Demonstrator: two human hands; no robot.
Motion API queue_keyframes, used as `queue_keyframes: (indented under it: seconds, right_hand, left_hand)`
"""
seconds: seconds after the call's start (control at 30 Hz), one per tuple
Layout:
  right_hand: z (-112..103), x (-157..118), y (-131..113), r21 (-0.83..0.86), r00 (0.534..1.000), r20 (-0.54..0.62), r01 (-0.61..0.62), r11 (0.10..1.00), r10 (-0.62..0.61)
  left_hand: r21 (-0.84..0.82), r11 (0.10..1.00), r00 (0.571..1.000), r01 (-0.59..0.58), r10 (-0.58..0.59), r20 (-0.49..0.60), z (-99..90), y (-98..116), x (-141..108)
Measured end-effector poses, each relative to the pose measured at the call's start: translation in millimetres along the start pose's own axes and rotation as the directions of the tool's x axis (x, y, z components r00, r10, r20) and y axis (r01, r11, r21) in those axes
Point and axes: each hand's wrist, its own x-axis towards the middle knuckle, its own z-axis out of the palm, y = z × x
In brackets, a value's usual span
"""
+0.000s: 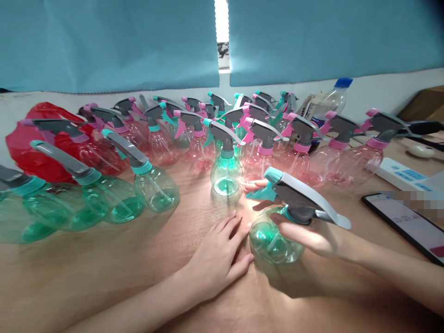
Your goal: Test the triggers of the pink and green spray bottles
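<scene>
My right hand (pixel 312 238) is wrapped around the neck of a green spray bottle (pixel 274 240) with a grey and turquoise trigger head. The bottle leans a little, and part of its body is hidden by my fingers. My left hand (pixel 222 256) lies flat on the table with its fingers stretched out, close to the left side of that bottle and holding nothing. Straight beyond my left hand stands another green spray bottle (pixel 227 178). Pink spray bottles (pixel 265 159) with pink and grey heads are grouped just behind the held one.
Several green spray bottles (pixel 157 189) line the left side of the wooden table (pixel 138 273). A red plastic bag (pixel 38 152) sits behind them. To the right are a phone (pixel 402 222), a white power strip (pixel 402 173) and a clear bottle with a blue cap (pixel 335 99).
</scene>
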Motion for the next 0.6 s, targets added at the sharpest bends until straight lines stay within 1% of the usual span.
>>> queue_keyframes:
  seconds: [0.1, 0.27, 0.37, 0.6]
  right_hand:
    - [-1.2, -3.6, 4.3, 0.018, 1.0, 0.009, 0.009, 1.0, -0.009]
    - [-0.6, -4.8, 5.0, 0.026, 1.0, -0.03, -0.007, 1.0, 0.007]
    - [0.5, -4.4, 4.1, 0.047, 0.999, -0.031, 0.012, 0.999, -0.01]
    - [1.1, -4.7, 5.5, 0.013, 0.998, -0.051, 0.025, 1.0, -0.025]
  left_hand:
    - [0.007, 1.0, 1.0, -0.003, 0.003, 0.001, 0.0, 0.3, 0.6]
    - [0.008, 1.0, 1.0, -0.002, 0.002, -0.009, 0.1, 0.8, 0.6]
    - [0.014, 1.0, 1.0, -0.003, 0.004, -0.012, 0.2, 0.8, 0.1]
    - [0.02, 1.0, 1.0, -0.012, 0.013, -0.008, 0.3, 1.1, 0.1]
